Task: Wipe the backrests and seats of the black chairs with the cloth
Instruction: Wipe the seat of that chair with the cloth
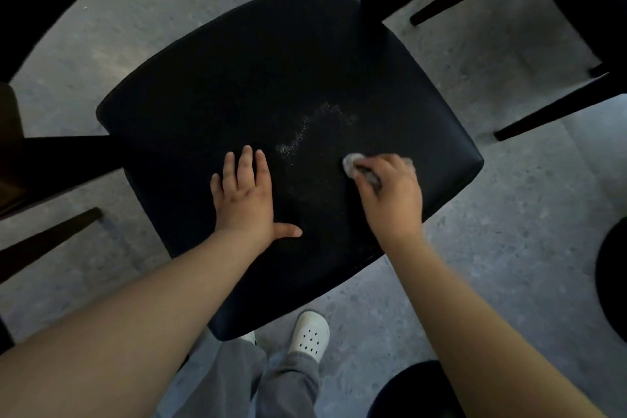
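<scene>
Cloth (353, 164) bunched in right hand (390, 193) on seat (237, 78); left hand (246, 193) flat, fingers spread.

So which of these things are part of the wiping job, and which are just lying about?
In the job: seat, pale specks on it, cloth, right hand gripping the cloth, left hand flat on the seat.
Just about: nearby chair legs, floor, white shoe.

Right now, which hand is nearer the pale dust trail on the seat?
Left, narrowly. Left hand lies flat on the seat, fingertips just left of the lower end of the dust trail. Right hand grips the cloth lower right of it, a wider gap.
</scene>
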### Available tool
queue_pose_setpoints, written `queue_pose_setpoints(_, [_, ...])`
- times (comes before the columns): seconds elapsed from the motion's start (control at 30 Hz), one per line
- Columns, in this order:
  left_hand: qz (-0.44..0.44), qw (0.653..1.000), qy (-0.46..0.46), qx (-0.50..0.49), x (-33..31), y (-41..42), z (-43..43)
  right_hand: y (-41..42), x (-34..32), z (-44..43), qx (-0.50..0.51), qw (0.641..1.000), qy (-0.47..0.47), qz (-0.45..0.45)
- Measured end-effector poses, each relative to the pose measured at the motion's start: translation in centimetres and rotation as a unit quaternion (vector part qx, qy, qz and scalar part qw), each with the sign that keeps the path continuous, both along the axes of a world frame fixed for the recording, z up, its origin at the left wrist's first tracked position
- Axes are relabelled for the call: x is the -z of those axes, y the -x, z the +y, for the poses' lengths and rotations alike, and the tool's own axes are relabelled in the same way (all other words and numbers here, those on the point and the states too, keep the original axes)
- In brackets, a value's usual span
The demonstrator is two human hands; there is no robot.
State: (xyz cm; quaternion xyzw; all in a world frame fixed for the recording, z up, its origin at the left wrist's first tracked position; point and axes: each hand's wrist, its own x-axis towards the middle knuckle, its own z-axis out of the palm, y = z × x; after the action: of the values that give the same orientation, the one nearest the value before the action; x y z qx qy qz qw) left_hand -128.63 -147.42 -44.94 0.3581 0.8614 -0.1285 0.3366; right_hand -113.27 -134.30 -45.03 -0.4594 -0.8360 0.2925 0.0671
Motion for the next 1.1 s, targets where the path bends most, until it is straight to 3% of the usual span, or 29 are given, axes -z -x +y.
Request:
queue_pose_setpoints(0.17, [0.006, 1.0, 0.011, 0.008, -0.1, -0.1, 0.2, -6.1, -1.3, -4.2, -0.1, 0.99, 0.1, 0.012])
queue_pose_setpoints(0.23, [0.008, 1.0, 0.011, 0.008, -0.1, -0.1, 0.2, -6.7, -2.1, -3.9, -0.054, 0.992, 0.11, 0.037])
queue_pose_setpoints(0.37, [0.0, 1.0, 0.001, 0.003, 0.0, 0.0, 0.0, -2.5, -2.9, 1.1, 0.033, 0.996, 0.031, 0.072])
queue_pose_setpoints(0.6, [-0.006, 1.0, -0.01, 0.001, 0.1, 0.0, -0.3, 7.9, 0.3, 9.5, 0.087, 0.995, 0.016, 0.037])
queue_pose_setpoints(0.7, [-0.008, 1.0, -0.009, -0.002, 0.0, 0.0, -0.2, 7.7, 0.5, 8.5, 0.016, 1.0, -0.015, -0.018])
queue_pose_setpoints(0.83, [-0.011, 1.0, 0.0, -0.005, -0.1, 0.0, 0.0, 3.4, -1.0, 4.2, -0.158, 0.985, 0.072, -0.019])
queue_pose_setpoints(0.9, [-0.01, 1.0, 0.001, -0.006, -0.1, 0.0, 0.0, 1.5, -1.9, 2.9, -0.182, 0.98, 0.081, -0.002])
queue_pose_setpoints(1.1, [-0.017, 1.0, -0.005, -0.002, -0.1, 0.1, -0.2, 6.0, -1.1, 7.9, -0.028, 0.998, 0.002, 0.051])
